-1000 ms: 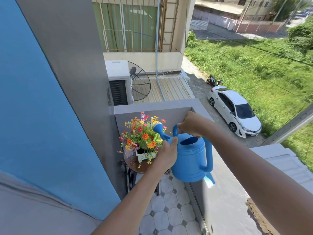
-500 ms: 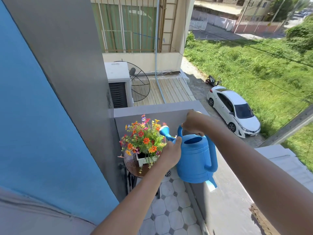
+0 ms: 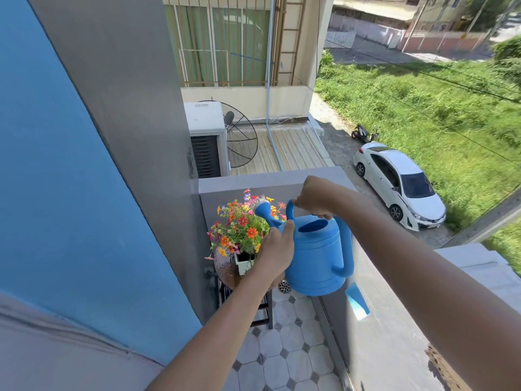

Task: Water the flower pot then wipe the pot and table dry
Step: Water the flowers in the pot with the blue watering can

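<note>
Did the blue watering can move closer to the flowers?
Yes. The watering can has gone up and its spout head now reaches over the flowers, nearer the grey balcony wall behind.

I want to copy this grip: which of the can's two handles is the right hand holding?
The top handle, the arch over the can's opening: the right hand grips it. The side handle, the loop away from the spout, is untouched.

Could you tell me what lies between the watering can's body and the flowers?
In the head view, the left hand lies there, gripping the spout base of the watering can beside the flowers.
</note>
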Tool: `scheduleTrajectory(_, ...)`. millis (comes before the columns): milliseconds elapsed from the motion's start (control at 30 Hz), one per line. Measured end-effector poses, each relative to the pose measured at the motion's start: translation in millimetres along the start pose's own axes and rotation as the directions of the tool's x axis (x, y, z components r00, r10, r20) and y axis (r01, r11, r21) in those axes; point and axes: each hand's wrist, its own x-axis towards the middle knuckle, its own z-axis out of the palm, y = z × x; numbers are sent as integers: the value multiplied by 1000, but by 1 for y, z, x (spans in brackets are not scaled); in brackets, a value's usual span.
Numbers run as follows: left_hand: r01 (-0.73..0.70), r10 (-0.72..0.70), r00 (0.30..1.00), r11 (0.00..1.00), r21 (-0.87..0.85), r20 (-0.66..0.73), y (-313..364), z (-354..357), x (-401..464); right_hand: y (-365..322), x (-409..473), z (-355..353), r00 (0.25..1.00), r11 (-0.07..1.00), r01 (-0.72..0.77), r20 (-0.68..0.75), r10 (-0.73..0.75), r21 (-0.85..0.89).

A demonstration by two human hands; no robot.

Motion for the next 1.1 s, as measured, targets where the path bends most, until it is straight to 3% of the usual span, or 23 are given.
scheduleTrajectory(200,-4,5,999,1000,30,-54,-7,-20,-8,-23,-5,3,999,999,44,28,-45,32)
scheduleTrajectory(700,22,-23,1000,998,56,7,-9,-21,-26,-19,-18,9,994,994,104,29,-103,-41)
scheduleTrajectory(867,66,-68,997,995,78,23,-15,-15,-37,-19,-26,11,978,980,187,110,-178,-72)
scheduleTrajectory(1000,87,-89,996,992,87,25,-20,-16,-42,-23,-30,16,978,977,179,129,-163,-120)
scheduleTrajectory(1100,90,-91,996,995,47,14,-18,-18,-44,-22,-27,19,986,991,121,118,-114,-54)
